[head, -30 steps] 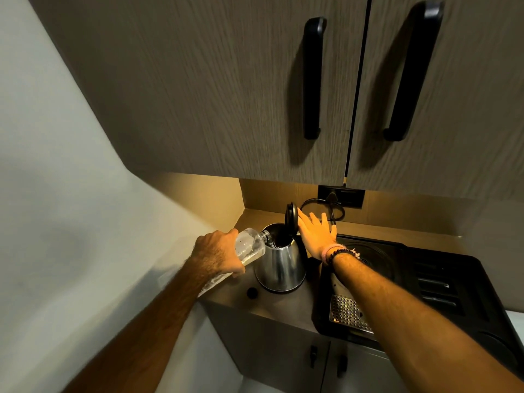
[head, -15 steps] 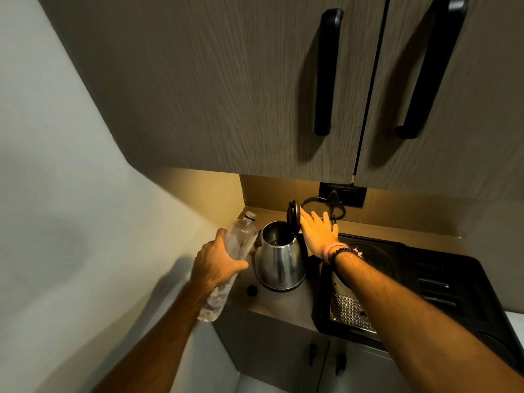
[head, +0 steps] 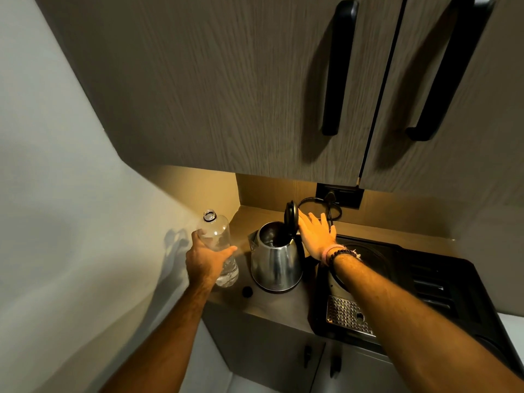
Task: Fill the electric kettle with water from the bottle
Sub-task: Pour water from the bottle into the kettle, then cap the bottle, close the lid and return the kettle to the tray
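Two bare arms reach out from the bottom of the view. Closest is a dark tray (head: 442, 293) on the right side of the counter (head: 272, 304), with a shiny metal grate (head: 347, 316) full of small holes at its near edge. The right arm passes over this tray. It wears a dark bead band and a pink band (head: 337, 253) at the wrist. A small black cap (head: 247, 291) lies on the counter, just in front of the kettle (head: 276, 260) and near the foot of the bottle (head: 219, 245). The left hand (head: 205, 258) is wrapped around the middle of the clear bottle, with fingers and thumb closed on it. The bottle stands almost straight up at the left edge of the counter, just left of the kettle and not touching it. Its mouth is open at the top, and a little water sits at the bottom. I cannot tell if its foot rests on the counter. The shiny metal kettle stands on the counter between the bottle and the tray. Its black lid (head: 292, 219) is tipped up and open. The right hand (head: 316, 236) is flat, with the fingers spread a little, held against the back of the lid. Behind it a black cord (head: 320, 205) loops up to a dark plug box (head: 340, 194) on the back wall. Above all this hang two wooden cupboard doors (head: 226, 89) with long black handles (head: 338, 66).
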